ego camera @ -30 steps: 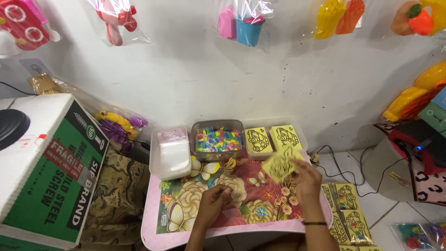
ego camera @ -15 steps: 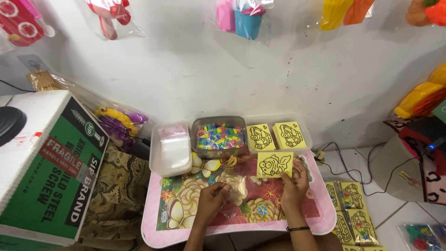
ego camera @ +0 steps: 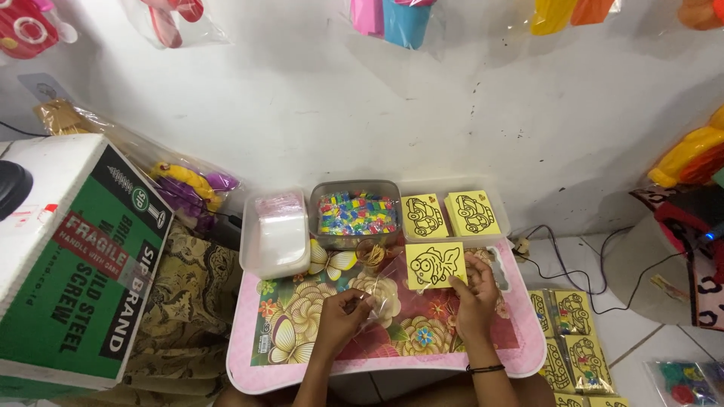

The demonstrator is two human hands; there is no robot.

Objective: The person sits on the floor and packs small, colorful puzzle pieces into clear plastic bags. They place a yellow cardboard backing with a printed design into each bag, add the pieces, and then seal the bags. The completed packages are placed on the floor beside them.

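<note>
The right hand (ego camera: 475, 290) holds a yellow card (ego camera: 435, 264) by its lower right corner. The fingers are pinched shut on that corner, so the fish drawing faces up and stays easy to see. The card sits just above the table (ego camera: 392, 362), near its back edge.

The left hand (ego camera: 343, 313) pinches a clear bag (ego camera: 381, 294). Its fingers are curled closed on the bag's edge. The bag lies between the two hands, with its far end pointing at the card. I think the hand holds the bag's mouth so the card can slide in, but the bag is see-through and hard to make out.

The table is pink with big flowers and butterflies on it. It works like a small desk right in front of the person.

At the back of the table stand three holders in a row. The white tub (ego camera: 275, 234) on the left has what looks like a stack of clear bags in it. The middle tub (ego camera: 358, 211) is see-through and full of little colourful bits. Just in front of it lies a small pile of rubber bands (ego camera: 371, 254). The tray (ego camera: 452, 213) on the right holds two stacks of yellow cards, side by side.

More yellow cards (ego camera: 569, 332) lie on the floor to the right, close by. A big green and white box (ego camera: 75, 256) stands on the left.
</note>
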